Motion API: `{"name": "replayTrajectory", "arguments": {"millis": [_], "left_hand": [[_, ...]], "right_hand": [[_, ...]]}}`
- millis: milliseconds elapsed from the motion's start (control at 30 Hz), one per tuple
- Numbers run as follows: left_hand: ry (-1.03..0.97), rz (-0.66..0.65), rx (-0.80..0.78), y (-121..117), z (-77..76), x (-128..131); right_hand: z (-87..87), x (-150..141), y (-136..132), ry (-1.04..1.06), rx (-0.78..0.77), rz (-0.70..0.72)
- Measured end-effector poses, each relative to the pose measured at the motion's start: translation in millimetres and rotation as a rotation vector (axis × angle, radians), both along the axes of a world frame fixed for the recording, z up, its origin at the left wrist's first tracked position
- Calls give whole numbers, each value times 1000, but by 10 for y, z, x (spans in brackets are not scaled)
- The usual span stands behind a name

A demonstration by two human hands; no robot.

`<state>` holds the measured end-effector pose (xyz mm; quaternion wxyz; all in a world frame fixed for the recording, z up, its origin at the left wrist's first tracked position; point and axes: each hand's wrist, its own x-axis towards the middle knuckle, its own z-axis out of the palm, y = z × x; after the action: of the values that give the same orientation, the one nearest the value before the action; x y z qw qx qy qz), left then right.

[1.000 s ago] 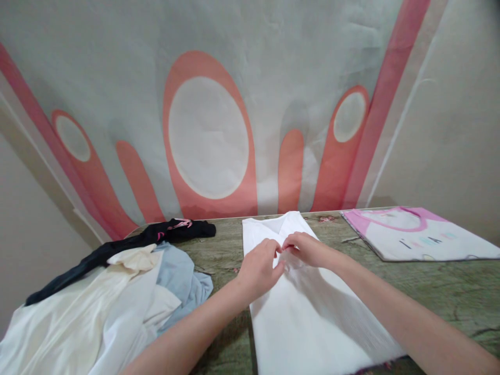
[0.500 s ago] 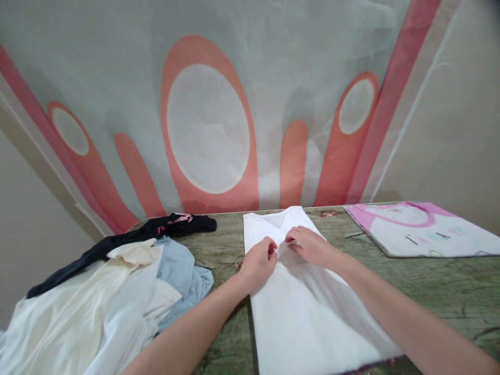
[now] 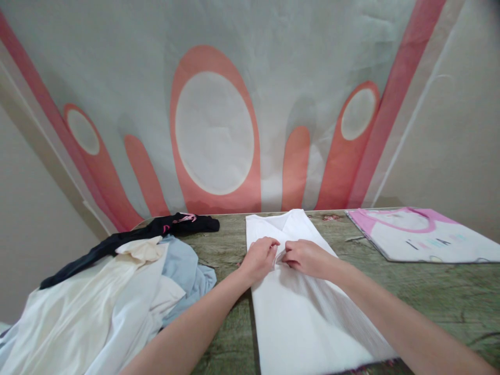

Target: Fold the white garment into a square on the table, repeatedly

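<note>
The left hand (image 3: 261,259) and the right hand (image 3: 307,258) meet almost fingertip to fingertip over a white garment (image 3: 304,323), both with fingers curled in and only a little open; a small raised fold (image 3: 278,255) of the cloth shows between them, though whether either hand truly pinches it cannot be told. The garment lies flat in a long, narrow shape at the middle of the tabletop (image 3: 437,297), its V-shaped neckline (image 3: 276,221) pointing to the far edge and its long axis running near to far, the right edge slanting outward toward the near side. The right forearm (image 3: 390,307) crosses over that right edge, while the left forearm (image 3: 195,328) passes in front of a loose heap on the left: a cream garment (image 3: 82,312), light blue cloth (image 3: 187,271) just right of it and a black garment (image 3: 128,247) along the far side. Well apart on the right lies a folded pink-and-white shirt (image 3: 449,242), its lettering too faint to read fully. Beyond the table rises a grey wall covering (image 3: 269,52) with coral shapes. The bottom of the view cuts off part of the white garment's near end and the heap.
</note>
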<state>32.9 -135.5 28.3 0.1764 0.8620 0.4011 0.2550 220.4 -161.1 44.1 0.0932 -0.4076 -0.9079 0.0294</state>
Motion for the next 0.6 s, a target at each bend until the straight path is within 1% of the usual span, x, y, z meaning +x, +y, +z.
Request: {"name": "replayTrajectory", "arguments": {"millis": [100,200,267,300,400,433,467,500,600], "left_hand": [[172,-97,55,79,11,-71],[321,-160,50,123,-12,-133],[372,-179,32,127,-22,-155],[385,-184,27,125,-23,-161],[410,-192,22,118,-21,-167],[416,-194,23,121,-23,-167],[421,-197,26,130,-26,-167],[424,-199,31,144,-31,-167],[435,-215,42,221,-42,-169]], "right_hand": [[18,9,0,41,-8,3],[90,16,-42,83,-31,-1],[147,19,-85,123,-63,-2],[174,22,-105,139,-96,11],[240,60,-123,174,-258,107],[255,87,-108,200,-293,114],[265,123,-82,233,-301,89],[269,164,-47,272,-281,36],[230,299,81,354,-161,-159]]}}
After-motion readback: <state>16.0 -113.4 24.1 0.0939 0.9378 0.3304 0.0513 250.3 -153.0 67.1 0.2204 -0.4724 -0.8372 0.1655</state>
